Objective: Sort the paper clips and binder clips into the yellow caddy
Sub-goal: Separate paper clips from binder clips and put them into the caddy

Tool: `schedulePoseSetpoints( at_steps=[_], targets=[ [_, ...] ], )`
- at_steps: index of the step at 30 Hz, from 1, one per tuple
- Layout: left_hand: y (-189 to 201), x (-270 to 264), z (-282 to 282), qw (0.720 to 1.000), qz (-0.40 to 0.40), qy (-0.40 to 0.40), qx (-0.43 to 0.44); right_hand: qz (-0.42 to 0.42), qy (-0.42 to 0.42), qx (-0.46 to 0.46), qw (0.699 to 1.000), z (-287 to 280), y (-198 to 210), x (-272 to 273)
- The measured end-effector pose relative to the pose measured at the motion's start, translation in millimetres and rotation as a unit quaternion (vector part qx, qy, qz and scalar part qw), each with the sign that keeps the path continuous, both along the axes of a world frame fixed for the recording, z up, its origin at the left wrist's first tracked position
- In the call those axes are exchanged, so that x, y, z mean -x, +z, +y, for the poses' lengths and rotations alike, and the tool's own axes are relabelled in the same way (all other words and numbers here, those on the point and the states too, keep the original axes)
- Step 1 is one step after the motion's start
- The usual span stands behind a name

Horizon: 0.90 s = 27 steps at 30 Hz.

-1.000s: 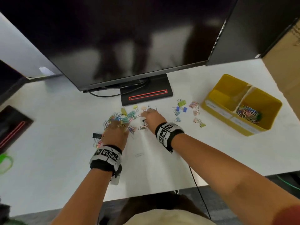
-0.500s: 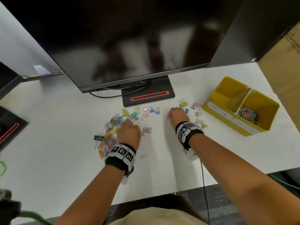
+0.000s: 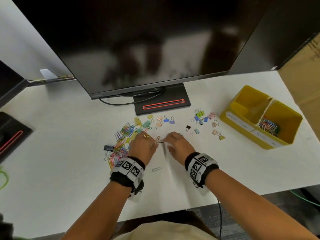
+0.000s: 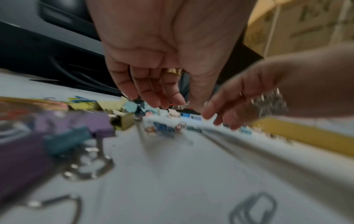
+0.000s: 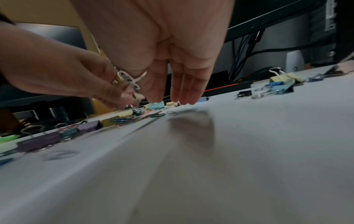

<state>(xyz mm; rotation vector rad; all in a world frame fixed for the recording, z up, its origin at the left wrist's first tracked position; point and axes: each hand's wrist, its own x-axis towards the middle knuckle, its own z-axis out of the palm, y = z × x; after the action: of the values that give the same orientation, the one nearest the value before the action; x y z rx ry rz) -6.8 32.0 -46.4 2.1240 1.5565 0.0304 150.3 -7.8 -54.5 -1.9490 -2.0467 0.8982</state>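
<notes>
The yellow caddy stands at the right; its near compartment holds coloured paper clips and its far compartment shows none. Binder clips lie loose near it, with more in a row by the monitor foot. A pile of paper clips lies left of my left hand. My right hand hovers close beside it, fingers straight and pointing down. A dark paper clip lies on the table between the two hands. The left fingers hang loosely and hold nothing that I can see.
A monitor foot and its cable stand just behind the clips. A small black binder clip lies alone in the middle, a larger one at the pile's left. One stray paper clip lies near my wrists. A cardboard box borders the right.
My right hand went right to the binder clips by the caddy, then came back left beside my left hand. A small black binder clip now lies where it had been.
</notes>
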Motion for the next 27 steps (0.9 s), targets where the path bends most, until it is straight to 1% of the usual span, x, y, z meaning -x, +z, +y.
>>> schedulePoseSetpoints(
  at_steps=[1,3,4,5,7,9,10,12,14,16,19,22,24,27],
  targets=[
    [2.6,10.9,-1.6,0.999,-0.043,0.028,-0.001,0.000,0.002,0.001,1.000,-0.6,0.2,4.8],
    [4.3,36.3,-7.7,0.994,-0.091,0.064,0.017,-0.001,0.008,0.009,1.000,0.4,0.9,14.9],
    [3.8,49.2,-13.0,0.992,-0.105,0.055,0.037,-0.005,0.015,0.013,1.000,2.1,0.8,20.1],
    [1.6,61.1,-19.5,0.992,-0.115,0.024,0.053,-0.012,0.024,0.015,1.000,4.9,1.2,25.3],
    [-2.5,77.6,-34.1,0.992,-0.095,-0.048,0.074,-0.033,0.045,0.020,0.998,12.9,1.8,36.8],
    [-12.2,90.0,-41.8,0.995,-0.041,-0.085,0.034,-0.063,0.063,0.014,0.996,21.7,1.4,47.5],
    [-15.5,95.8,-42.8,0.996,-0.013,-0.085,0.008,-0.078,0.068,0.008,0.995,25.7,1.3,52.2],
    [-15.3,105.2,-40.6,0.998,0.026,-0.055,0.002,-0.093,0.079,-0.001,0.993,31.6,2.2,59.7],
    [-12.3,111.5,-38.8,0.999,0.035,-0.018,0.014,-0.104,0.101,-0.003,0.989,34.2,2.0,64.2],
    [-13.9,120.4,-36.9,0.999,0.025,0.025,0.011,-0.117,0.126,0.006,0.985,33.5,0.6,65.7],
    [-15.4,131.9,-32.9,0.996,-0.001,0.084,0.021,-0.089,0.147,0.035,0.985,25.9,-2.5,58.4],
    [-10.8,141.5,-33.5,0.989,-0.021,0.143,0.002,-0.069,0.189,0.037,0.979,13.7,-2.2,46.6],
    [-5.7,144.7,-38.0,0.986,-0.016,0.162,-0.027,-0.084,0.209,0.009,0.974,6.1,1.5,44.0],
    [1.3,147.8,-48.6,0.979,-0.030,0.193,-0.062,-0.061,0.228,-0.028,0.971,-0.7,7.2,59.7]
  ],
)
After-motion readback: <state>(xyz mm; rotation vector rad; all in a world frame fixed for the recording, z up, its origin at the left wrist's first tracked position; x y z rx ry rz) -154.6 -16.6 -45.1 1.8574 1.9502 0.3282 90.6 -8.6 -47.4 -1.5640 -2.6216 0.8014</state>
